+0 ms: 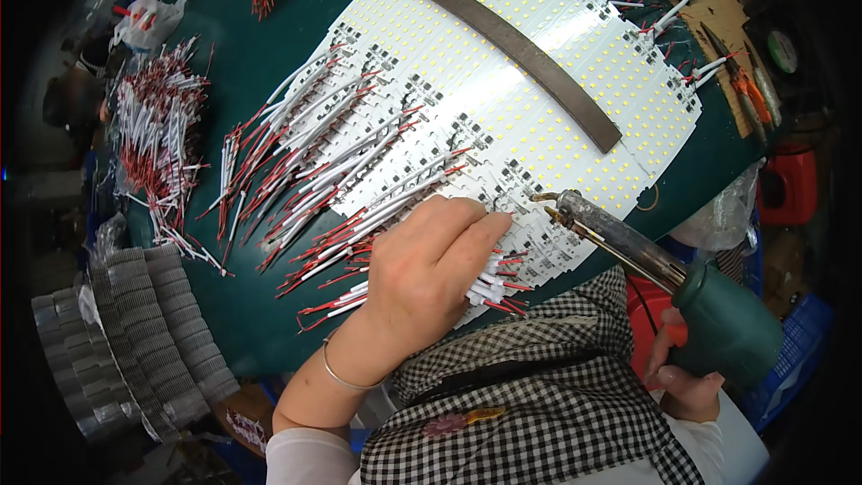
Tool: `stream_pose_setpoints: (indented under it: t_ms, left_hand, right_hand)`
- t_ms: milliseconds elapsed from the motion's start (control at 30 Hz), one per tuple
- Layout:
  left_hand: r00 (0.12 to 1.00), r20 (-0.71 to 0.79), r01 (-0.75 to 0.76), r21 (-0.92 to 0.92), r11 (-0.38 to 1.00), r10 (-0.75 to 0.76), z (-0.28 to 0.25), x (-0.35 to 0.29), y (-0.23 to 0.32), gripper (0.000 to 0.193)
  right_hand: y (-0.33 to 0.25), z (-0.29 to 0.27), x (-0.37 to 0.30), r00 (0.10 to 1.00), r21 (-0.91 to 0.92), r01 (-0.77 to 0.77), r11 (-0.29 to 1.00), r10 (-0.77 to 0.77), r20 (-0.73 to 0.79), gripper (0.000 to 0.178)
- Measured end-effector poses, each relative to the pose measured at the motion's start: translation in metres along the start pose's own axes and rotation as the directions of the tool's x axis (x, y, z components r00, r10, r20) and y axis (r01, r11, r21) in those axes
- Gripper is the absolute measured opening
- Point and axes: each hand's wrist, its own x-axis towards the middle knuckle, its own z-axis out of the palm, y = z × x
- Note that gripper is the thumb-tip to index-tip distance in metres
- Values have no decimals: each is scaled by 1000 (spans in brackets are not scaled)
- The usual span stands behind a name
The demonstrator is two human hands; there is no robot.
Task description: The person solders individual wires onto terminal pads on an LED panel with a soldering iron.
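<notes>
My left hand is closed over the near side of a white LED circuit board sheet. White-sleeved wires with red ends stick out from both sides of its palm. Thumb and forefinger come together at the board, but what lies between their tips is too small to make out. At the right, my right hand is wrapped around the green handle of a soldering gun. Its bent tip points left, just over the board's near right part, a short way from my left fingertips.
A curved dark bar lies across the board. Rows of wires rest on its left edge over the green tabletop. A wire pile and stacked grey strips sit left. Orange-handled pliers lie at right.
</notes>
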Motion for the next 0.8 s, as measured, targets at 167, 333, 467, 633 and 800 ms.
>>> stream_pose_setpoints:
  t_ms: [167, 333, 467, 633, 800]
  left_hand:
    - [997, 62, 42, -9, 999, -41, -7, 1, 4, 36]
    - [991, -71, 107, -57, 993, -111, -18, 3, 8, 28]
    - [907, -336, 159, -287, 945, -255, -4, -5, 6, 20]
    - [993, -63, 87, -148, 985, -97, -17, 17, 2, 22]
    - [996, -65, 63, 9, 998, -63, -7, 12, 2, 32]
  right_hand:
    - [-9, 1, 11, 981, 1, 183, 983, -182, -70, 62]
    - [-21, 0, 14, 924, -137, 307, 942, -330, -193, 66]
    - [-36, 25, 32, 900, 121, 297, 947, -235, -367, 71]
    - [-19, 2, 23, 988, 209, 128, 970, -107, -110, 67]
    - [-23, 7, 25, 989, 270, 57, 961, -16, -150, 67]
